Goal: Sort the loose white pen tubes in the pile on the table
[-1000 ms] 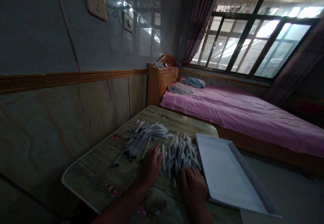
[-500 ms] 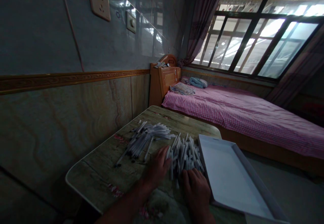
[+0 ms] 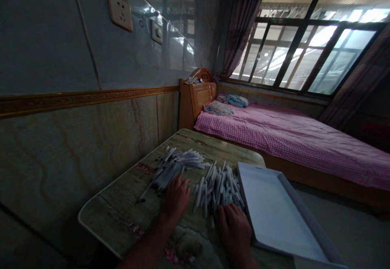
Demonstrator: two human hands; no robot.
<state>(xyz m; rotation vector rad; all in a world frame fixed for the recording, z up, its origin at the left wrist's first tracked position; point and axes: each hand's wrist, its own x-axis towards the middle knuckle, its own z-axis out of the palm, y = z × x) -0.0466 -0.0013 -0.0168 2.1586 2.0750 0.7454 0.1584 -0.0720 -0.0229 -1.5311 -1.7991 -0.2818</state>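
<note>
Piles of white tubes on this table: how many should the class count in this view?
2. The far pile lies toward the wall beside the left hand; the near pile lies between it and the white tray, just beyond the right hand. Neither looks hidden.

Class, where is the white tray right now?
The white tray lies at lower right of the head view, just right of the pile of white tubes and the right hand.

Left hand [image 3: 177, 198], right hand [image 3: 234, 232] — among white pen barrels [image 3: 217, 190]
</note>
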